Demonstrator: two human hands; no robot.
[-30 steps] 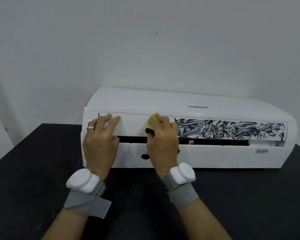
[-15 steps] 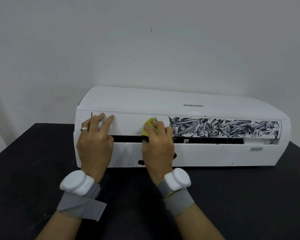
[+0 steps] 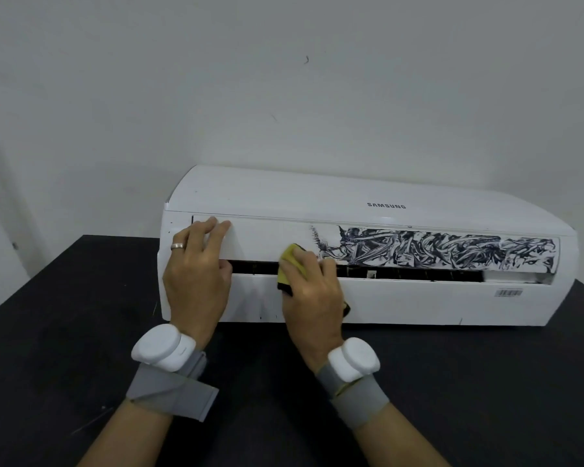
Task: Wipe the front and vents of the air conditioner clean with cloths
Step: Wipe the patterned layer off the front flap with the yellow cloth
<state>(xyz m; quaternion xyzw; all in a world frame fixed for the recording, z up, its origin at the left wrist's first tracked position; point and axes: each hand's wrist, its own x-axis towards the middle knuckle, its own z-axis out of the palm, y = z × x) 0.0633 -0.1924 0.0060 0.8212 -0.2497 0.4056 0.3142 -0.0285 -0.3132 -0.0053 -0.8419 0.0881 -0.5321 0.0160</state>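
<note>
A white air conditioner (image 3: 368,298) lies on a black table. Its front flap (image 3: 260,239) is white on the left and covered with dark scribbled marks (image 3: 445,251) on the right. The dark vent slot (image 3: 412,274) runs below the flap. My left hand (image 3: 196,271) rests on the flap's left end, fingers over its top edge and thumb at the slot. My right hand (image 3: 312,291) presses a yellow cloth (image 3: 292,267) with a dark underside against the flap's lower edge, just left of the marks.
The black table (image 3: 64,332) stretches out in front of and beside the unit. A plain white wall (image 3: 284,96) stands right behind it. A barcode sticker (image 3: 508,292) sits at the unit's lower right. Both wrists carry white devices on grey straps.
My right hand with the cloth has slid down from the flap's middle to its lower edge. A few thin dark streaks now show left of the marks. The left hand has stayed put.
</note>
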